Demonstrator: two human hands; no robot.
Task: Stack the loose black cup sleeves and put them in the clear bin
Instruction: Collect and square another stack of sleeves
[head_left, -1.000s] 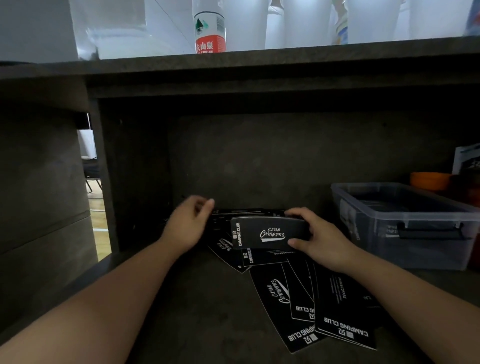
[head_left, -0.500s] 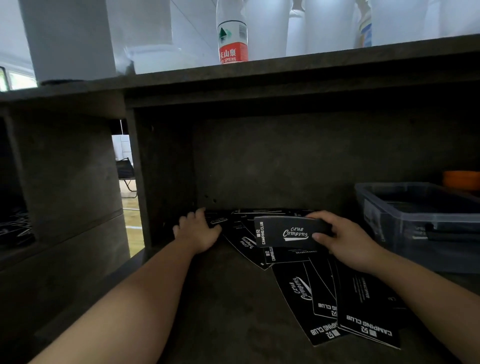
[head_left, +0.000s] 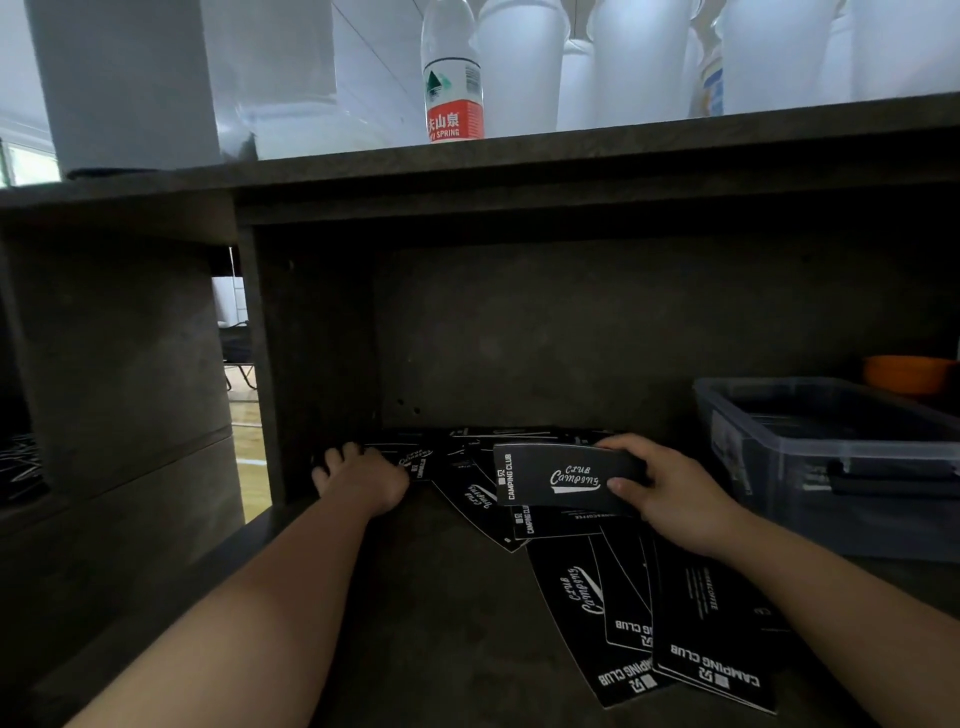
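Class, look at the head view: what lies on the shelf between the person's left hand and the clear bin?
Loose black cup sleeves lie scattered there, and the right hand grips a gathered stack of sleeves between the left hand and the clear bin.

A single head-worn camera looks forward and slightly down into a dark grey stone-look shelf recess (head_left: 415, 597), from close range. Both bare forearms reach away from the lens into the recess. The shelf's top board (head_left: 571, 171) crosses the upper frame, its right edge near a clear plastic bin (head_left: 831, 467).
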